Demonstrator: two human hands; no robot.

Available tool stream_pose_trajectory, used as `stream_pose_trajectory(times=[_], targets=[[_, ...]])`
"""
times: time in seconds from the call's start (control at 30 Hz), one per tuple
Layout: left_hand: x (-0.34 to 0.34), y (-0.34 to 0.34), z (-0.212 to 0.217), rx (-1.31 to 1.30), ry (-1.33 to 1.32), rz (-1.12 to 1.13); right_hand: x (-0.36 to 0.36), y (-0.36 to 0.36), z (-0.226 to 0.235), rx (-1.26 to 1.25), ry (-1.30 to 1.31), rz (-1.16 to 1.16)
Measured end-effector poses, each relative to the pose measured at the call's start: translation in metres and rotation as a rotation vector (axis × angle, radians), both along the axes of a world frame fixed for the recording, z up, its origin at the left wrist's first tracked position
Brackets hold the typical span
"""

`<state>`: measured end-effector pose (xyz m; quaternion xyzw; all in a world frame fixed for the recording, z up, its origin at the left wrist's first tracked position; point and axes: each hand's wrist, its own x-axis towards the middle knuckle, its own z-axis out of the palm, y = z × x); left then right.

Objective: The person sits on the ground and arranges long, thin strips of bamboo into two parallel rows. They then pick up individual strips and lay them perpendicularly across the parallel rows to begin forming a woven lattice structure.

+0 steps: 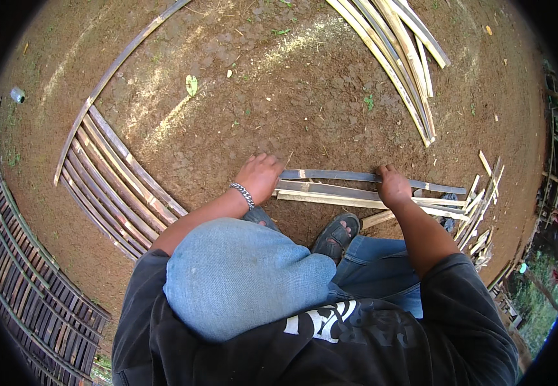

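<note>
Three long split bamboo slats point(330, 188) lie side by side on the bare dirt in front of my feet. My left hand point(259, 177) is closed over their left ends; a metal chain bracelet point(243, 193) sits on that wrist. My right hand point(393, 186) grips the same slats further right, fingers curled over them. I crouch over them, my blue-jeaned knee point(240, 276) in the lower middle and a sandalled foot point(337, 235) just below the slats.
A row of bamboo slats point(115, 183) lies on the ground at the left, another bundle point(401, 58) at the upper right. Short offcuts point(478, 219) pile at the right. A woven bamboo panel point(28, 289) covers the lower left. A small can point(17, 94) lies far left.
</note>
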<state>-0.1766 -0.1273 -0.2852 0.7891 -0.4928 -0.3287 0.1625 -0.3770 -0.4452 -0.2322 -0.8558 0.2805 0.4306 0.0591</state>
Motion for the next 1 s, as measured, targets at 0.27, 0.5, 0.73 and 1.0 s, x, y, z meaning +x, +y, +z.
stream_pose_trajectory(times=[0.27, 0.5, 0.73, 1.0], targets=[[-0.012, 0.001, 0.009, -0.102, -0.013, 0.030, -0.011, -0.005, 0.010, 0.013, -0.311, 0.196], [-0.009, -0.002, 0.041, -0.220, -0.183, 0.017, 0.045, 0.054, 0.029, 0.268, -0.552, 0.260], [0.020, 0.035, 0.057, -0.188, -0.283, 0.364, 0.168, 0.161, 0.050, 0.425, -0.833, 0.519], [0.100, 0.178, 0.085, -0.074, -0.303, 0.676, 0.235, 0.095, 0.067, 0.271, -0.757, 0.617]])
